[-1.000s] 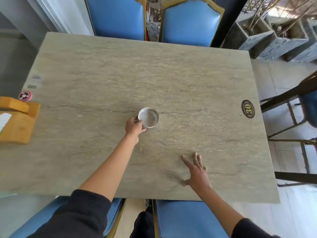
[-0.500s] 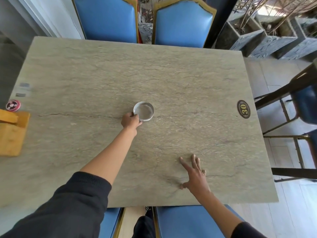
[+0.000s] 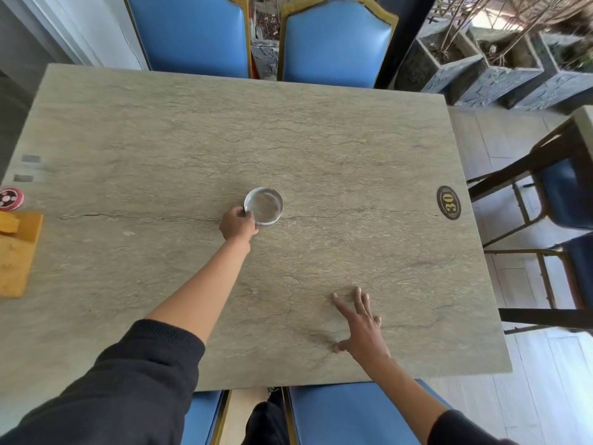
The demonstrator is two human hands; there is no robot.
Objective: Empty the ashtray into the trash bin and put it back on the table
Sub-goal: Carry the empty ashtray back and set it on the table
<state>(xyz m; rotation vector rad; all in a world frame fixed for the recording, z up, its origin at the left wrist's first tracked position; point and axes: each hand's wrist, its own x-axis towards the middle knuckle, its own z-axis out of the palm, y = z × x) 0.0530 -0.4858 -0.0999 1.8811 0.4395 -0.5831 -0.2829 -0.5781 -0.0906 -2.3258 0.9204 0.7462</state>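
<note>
Two hands over table (image 3: 321, 149), left hand (image 3: 238, 223) gripping ashtray (image 3: 263, 205) rim, right hand (image 3: 361, 326) spread flat, released

Single head-worn view, wide-angle, looks forward and steeply down from the near long edge of the counter (image 3: 321, 139). Whole stone top fits in frame, edges bowed by the lens. Both forearms enter from the bottom; left hand (image 3: 238, 223) sits mid-frame at the ashtray (image 3: 263, 206), right hand (image 3: 361, 329) lower right, nearer the camera. Two blue chairs (image 3: 192, 33) run along the far edge at top, blue seats (image 3: 353, 412) directly below the lens. Planters (image 3: 500, 75) top right. No second view to overlap.
</note>
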